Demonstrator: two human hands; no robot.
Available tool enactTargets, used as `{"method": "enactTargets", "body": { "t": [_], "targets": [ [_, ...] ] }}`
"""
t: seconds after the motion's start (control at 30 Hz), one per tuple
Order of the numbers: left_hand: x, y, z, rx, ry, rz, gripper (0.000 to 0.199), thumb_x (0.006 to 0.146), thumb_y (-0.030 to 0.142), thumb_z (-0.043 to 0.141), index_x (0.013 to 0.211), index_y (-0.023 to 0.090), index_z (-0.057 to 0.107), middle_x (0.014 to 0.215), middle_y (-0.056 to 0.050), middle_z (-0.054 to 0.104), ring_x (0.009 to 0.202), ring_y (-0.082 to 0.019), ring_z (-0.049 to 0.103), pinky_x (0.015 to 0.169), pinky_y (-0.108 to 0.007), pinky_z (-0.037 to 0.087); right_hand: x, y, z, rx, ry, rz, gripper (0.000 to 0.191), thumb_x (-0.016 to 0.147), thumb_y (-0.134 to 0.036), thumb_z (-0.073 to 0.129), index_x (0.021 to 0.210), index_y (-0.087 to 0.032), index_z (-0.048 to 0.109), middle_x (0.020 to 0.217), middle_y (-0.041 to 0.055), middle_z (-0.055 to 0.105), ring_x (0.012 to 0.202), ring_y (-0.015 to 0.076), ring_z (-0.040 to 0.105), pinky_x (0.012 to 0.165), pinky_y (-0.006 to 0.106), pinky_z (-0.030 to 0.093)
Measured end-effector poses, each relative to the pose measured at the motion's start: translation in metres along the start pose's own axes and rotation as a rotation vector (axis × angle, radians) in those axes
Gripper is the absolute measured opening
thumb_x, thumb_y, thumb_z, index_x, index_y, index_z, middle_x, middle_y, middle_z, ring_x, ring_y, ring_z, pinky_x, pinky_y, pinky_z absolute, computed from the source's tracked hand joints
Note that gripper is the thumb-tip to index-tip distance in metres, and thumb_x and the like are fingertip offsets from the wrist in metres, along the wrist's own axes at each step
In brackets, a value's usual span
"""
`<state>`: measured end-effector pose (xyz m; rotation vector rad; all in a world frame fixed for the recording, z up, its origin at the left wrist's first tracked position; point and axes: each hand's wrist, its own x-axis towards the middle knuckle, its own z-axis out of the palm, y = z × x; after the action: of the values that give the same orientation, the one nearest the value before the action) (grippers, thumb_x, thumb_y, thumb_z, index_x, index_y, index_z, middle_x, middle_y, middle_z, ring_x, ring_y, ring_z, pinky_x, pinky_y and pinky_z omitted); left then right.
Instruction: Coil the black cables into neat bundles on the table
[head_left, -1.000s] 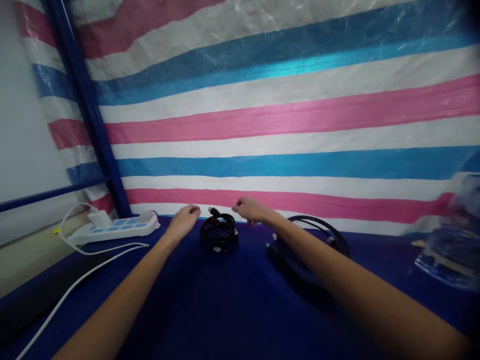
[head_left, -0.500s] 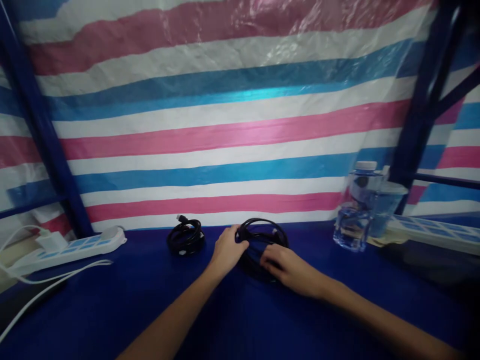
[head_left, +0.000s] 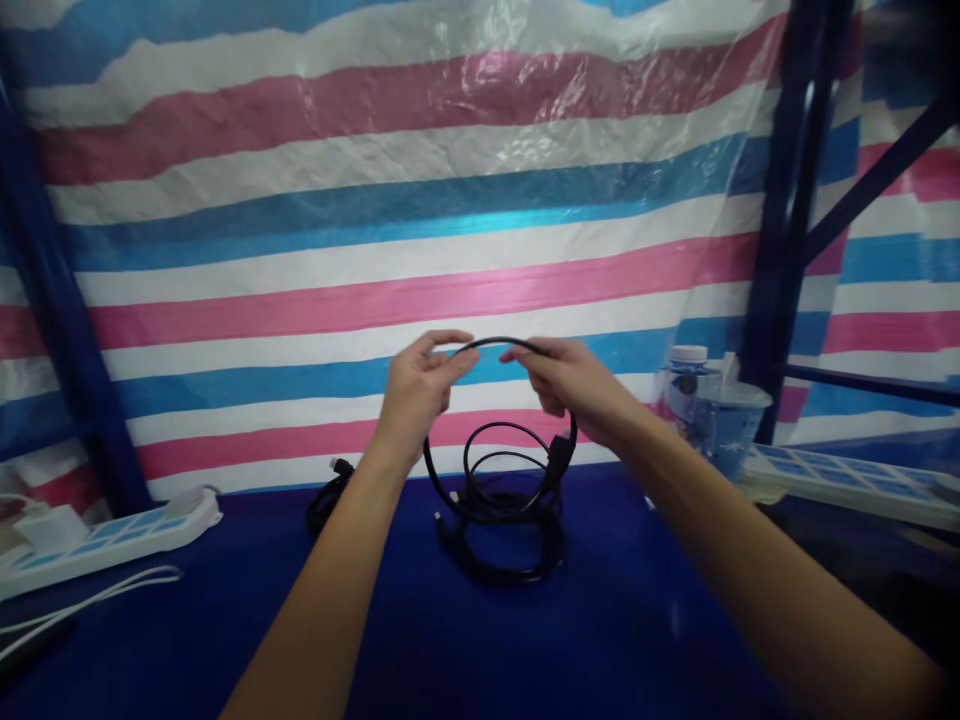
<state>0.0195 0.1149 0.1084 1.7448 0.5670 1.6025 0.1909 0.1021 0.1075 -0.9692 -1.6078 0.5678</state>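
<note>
My left hand (head_left: pixel 421 388) pinches a raised loop of black cable (head_left: pixel 501 341) between thumb and fingers. On the loop's other side, my right hand (head_left: pixel 571 385) grips the same cable with closed fingers. From the loop the cable runs down to a black connector (head_left: pixel 558 456) at the right and to loose coils (head_left: pixel 510 574) lying on the blue tabletop (head_left: pixel 480 650). A second black cable coil (head_left: pixel 322 505) rests on the table behind my left forearm, partly hidden by it, with its plug showing.
A white power strip (head_left: pixel 142 540) with a plugged adapter and white cables (head_left: pixel 112 592) is at left. At right stand a clear bottle (head_left: pixel 688 395), a cup (head_left: pixel 735 425) and another power strip (head_left: pixel 847 485). Striped sheeting (head_left: pixel 420 300) hangs behind, between blue posts (head_left: pixel 787 230).
Both hands have risen from the table, lifting part of the black cable into an upright loop. The view has shifted slightly, and my left forearm now covers part of the second coil.
</note>
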Motion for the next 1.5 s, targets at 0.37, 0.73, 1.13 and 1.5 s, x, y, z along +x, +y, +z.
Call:
{"method": "enactTargets", "body": {
  "t": [0.37, 0.73, 1.13, 1.5],
  "targets": [
    [0.011, -0.051, -0.006, -0.139, 0.172, -0.443, 0.017, 0.08, 0.028, 0.056, 0.071, 0.014, 0.06, 0.054, -0.004, 0.054, 0.046, -0.012, 0.05, 0.042, -0.023, 0.037, 0.013, -0.023, 0.006, 0.485, 0.213, -0.136, 0.011, 0.087, -0.024, 0.046, 0.082, -0.02, 0.055, 0.042, -0.0105, 0.02, 0.034, 0.0047, 0.013, 0.035, 0.021, 0.013],
    [0.024, -0.004, -0.009, -1.128, 0.307, -0.09, 0.033, 0.094, 0.016, 0.021, 0.071, 0.016, 0.045, 0.041, 0.008, 0.022, 0.031, -0.004, 0.024, 0.037, -0.015, 0.027, 0.009, 0.001, 0.026, 0.19, -0.206, -0.027, 0.036, 0.072, -0.015, 0.063, 0.106, -0.022, 0.054, 0.063, -0.0046, 0.045, 0.04, 0.0031, 0.029, 0.035, 0.018, 0.019],
    [0.014, -0.036, 0.02, 0.182, 0.397, 0.143, 0.073, 0.068, 0.032, 0.068, 0.13, 0.022, 0.031, 0.134, -0.013, 0.041, 0.12, -0.025, 0.041, 0.096, -0.039, 0.035, 0.011, -0.011, 0.023, 0.275, 0.263, -0.07, 0.012, 0.087, -0.023, 0.044, 0.083, -0.018, 0.053, 0.042, -0.0089, 0.031, 0.035, 0.0057, 0.024, 0.034, 0.019, 0.018],
    [0.009, -0.021, 0.009, 0.899, -0.3, 0.312, 0.032, 0.078, 0.008, 0.032, 0.079, 0.021, 0.062, 0.068, -0.003, 0.063, 0.061, -0.017, 0.054, 0.057, -0.03, 0.033, -0.002, -0.023, -0.015, -0.226, -0.459, -0.049, 0.033, 0.091, -0.039, 0.043, 0.076, -0.013, 0.057, 0.07, 0.0041, 0.059, 0.057, 0.0101, 0.055, 0.055, 0.023, 0.045]
  ]
}}
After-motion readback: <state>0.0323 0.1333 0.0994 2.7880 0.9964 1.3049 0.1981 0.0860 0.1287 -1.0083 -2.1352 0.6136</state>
